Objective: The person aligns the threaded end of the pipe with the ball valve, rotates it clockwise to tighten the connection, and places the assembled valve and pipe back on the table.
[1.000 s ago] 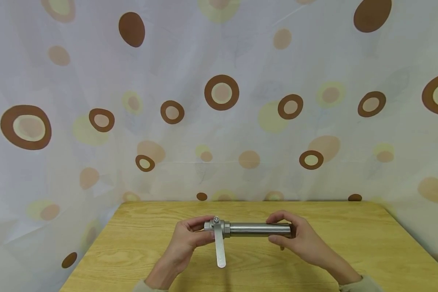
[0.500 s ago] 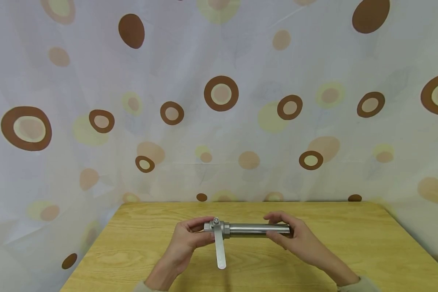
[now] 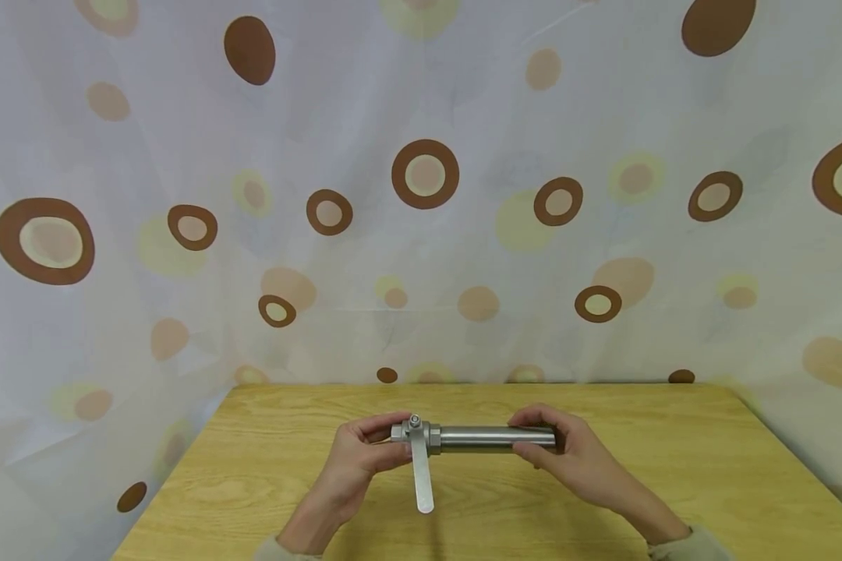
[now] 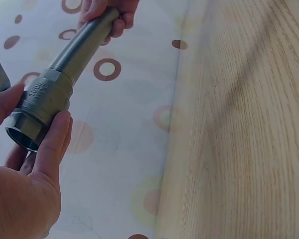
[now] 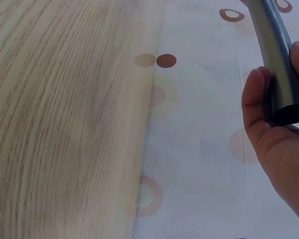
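Note:
A steel ball valve (image 3: 433, 439) with a flat lever handle (image 3: 422, 475) is joined to a straight metal pipe (image 3: 473, 439). Both are held level above the table in the head view. My left hand (image 3: 351, 463) grips the valve's left end between thumb and fingers, and the lever points toward me. At the pipe's right end, my right hand (image 3: 575, 456) holds the tube with thumb in front and fingers behind. The left wrist view shows raised lettering on the valve body (image 4: 40, 94) and its open threaded mouth. In the right wrist view, the pipe's hollow end (image 5: 291, 113) faces the right palm.
Beneath the hands lies a wood-grain table (image 3: 274, 436). A pale curtain (image 3: 477, 249) with brown and tan spots rises behind its far edge and along both sides.
My right hand's fingers have shifted round the pipe's end; a fingertip seen below the pipe earlier is hidden now. The left hand keeps its grip on the valve, nearly still.

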Tool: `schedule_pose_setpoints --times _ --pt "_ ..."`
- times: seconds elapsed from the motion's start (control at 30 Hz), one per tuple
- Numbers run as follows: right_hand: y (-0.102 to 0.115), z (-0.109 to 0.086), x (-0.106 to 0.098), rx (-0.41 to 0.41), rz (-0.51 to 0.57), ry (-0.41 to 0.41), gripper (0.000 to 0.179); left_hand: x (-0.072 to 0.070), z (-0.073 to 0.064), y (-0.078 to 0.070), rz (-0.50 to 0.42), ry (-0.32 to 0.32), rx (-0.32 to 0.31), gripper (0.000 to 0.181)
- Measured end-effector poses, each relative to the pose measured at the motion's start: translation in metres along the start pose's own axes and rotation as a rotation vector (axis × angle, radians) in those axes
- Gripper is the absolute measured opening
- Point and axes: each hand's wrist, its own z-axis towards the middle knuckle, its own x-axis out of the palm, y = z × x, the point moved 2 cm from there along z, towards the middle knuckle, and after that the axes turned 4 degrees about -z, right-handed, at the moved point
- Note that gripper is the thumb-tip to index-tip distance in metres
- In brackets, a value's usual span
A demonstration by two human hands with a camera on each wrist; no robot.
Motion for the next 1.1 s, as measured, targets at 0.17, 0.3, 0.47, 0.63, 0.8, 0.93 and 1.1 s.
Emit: schedule_pose_setpoints --times 0.17,0.3,0.47,0.63,0.8,0.93,1.1 --pt "0.0013 0.0018 -0.0007 0.048 -0.020 0.009 0.023 0.0003 0.0000 -0.0009 -0.003 0.000 -0.002 0.043" --pt "0.0021 0.0013 -0.0003 0.039 0.000 -0.001 0.023 0.0004 0.0006 -0.0007 -0.002 -0.006 -0.006 0.043" --pt "0.0017 -0.0008 0.0009 -0.023 0.092 0.013 0.034 -0.0002 0.0011 -0.0003 -0.004 -0.016 -0.008 0.042" --pt "0.0020 -0.0011 0.0003 -0.054 0.085 0.011 0.032 0.0003 0.0007 -0.0005 -0.004 -0.014 -0.010 0.042" --pt "0.0030 0.0000 -0.0005 -0.010 0.015 -0.017 0.025 0.0008 0.0008 -0.0011 0.002 -0.018 -0.009 0.043" --pt "0.0037 0.0008 -0.0001 0.034 -0.011 -0.022 0.020 0.0009 0.0005 -0.0014 0.001 -0.013 -0.007 0.044" --pt "0.0046 0.0004 0.0008 0.020 0.011 -0.016 0.023 0.0007 0.0000 -0.0010 -0.002 -0.010 -0.009 0.044"
